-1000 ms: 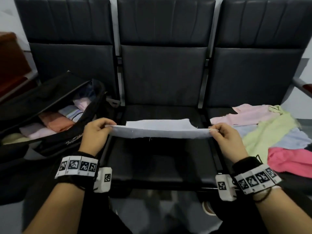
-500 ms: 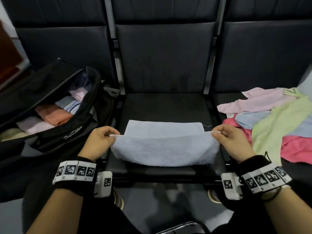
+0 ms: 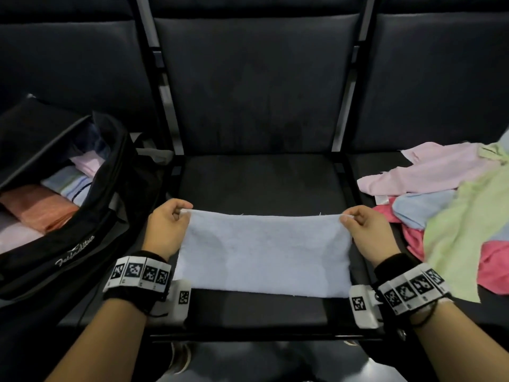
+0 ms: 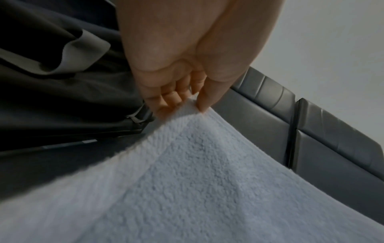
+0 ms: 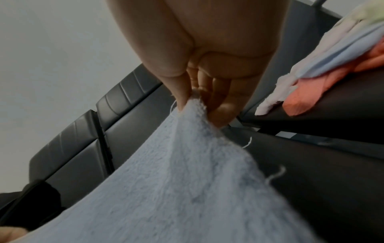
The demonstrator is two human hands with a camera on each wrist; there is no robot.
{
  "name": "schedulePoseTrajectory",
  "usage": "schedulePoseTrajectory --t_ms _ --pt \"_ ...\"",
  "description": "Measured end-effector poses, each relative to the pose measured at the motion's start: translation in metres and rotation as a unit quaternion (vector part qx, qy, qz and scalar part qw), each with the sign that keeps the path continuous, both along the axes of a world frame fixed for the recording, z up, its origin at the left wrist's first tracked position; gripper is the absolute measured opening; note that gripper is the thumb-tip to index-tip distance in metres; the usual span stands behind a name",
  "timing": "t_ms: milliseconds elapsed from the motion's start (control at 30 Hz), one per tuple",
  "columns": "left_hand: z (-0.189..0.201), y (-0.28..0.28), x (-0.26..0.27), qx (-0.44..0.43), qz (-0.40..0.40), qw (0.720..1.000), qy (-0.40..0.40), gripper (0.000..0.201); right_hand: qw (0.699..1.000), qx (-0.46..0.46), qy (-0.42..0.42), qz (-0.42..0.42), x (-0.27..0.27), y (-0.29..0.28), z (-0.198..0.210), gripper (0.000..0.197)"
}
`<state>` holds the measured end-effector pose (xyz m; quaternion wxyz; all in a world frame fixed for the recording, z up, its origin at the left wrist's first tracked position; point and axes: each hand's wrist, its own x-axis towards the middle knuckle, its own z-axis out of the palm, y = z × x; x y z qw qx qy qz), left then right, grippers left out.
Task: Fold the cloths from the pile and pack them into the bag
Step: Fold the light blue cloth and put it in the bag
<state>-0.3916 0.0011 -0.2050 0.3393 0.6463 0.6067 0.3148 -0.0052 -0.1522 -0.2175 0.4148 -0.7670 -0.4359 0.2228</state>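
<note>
A pale blue cloth [image 3: 264, 255] lies folded over on the middle seat [image 3: 256, 183], its upper edge stretched between my two hands. My left hand [image 3: 176, 219] pinches the cloth's far left corner [image 4: 193, 106] between thumb and fingers. My right hand [image 3: 355, 219] pinches the far right corner [image 5: 193, 105] the same way. The open black bag [image 3: 74, 244] stands on the left seat with several folded cloths [image 3: 41, 208] inside. The pile of loose cloths [image 3: 454, 205], pink, green, blue and red, lies on the right seat.
Dark seat backs [image 3: 256, 86] rise behind all three seats. Metal frame bars [image 3: 170, 128] separate the seats. The front edge of the middle seat [image 3: 264, 318] runs just below the cloth, with the floor and a shoe [image 3: 179, 359] beneath it.
Both hands have carried the cloth's held edge forward and down over the rest of it, so the cloth now lies doubled on the seat. The head view has tipped lower.
</note>
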Motion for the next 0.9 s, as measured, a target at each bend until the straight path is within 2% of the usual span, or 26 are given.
schedulePoseTrajectory --t_ms 233,367,467,567,667,800,900 --pt "-0.024 0.031 0.01 -0.042 0.005 0.999 0.031 0.017 0.999 -0.045 -0.022 -0.004 0.009 0.033 -0.02 0.018" --pt "-0.039 0.041 0.014 -0.062 0.012 0.996 0.06 0.021 0.994 -0.104 -0.028 -0.016 0.006 0.041 -0.026 0.002" --pt "-0.048 0.032 0.006 -0.081 0.017 0.993 0.081 0.03 0.987 -0.154 -0.048 -0.013 0.005 0.026 -0.029 0.022" --pt "-0.053 0.006 -0.008 -0.085 -0.001 0.99 0.115 0.021 0.979 -0.196 -0.059 -0.01 0.0 -0.002 -0.033 0.034" --pt "-0.051 -0.021 -0.012 -0.105 -0.041 0.978 0.177 0.02 0.976 -0.213 -0.05 0.001 -0.013 -0.02 -0.04 0.024" --pt "-0.042 -0.038 -0.006 -0.107 -0.025 0.971 0.214 0.025 0.972 -0.231 -0.053 0.002 -0.03 -0.024 -0.038 0.018" --pt "-0.036 -0.051 -0.008 -0.13 -0.024 0.967 0.219 0.025 0.975 -0.215 -0.047 -0.007 -0.03 -0.033 -0.035 0.038"
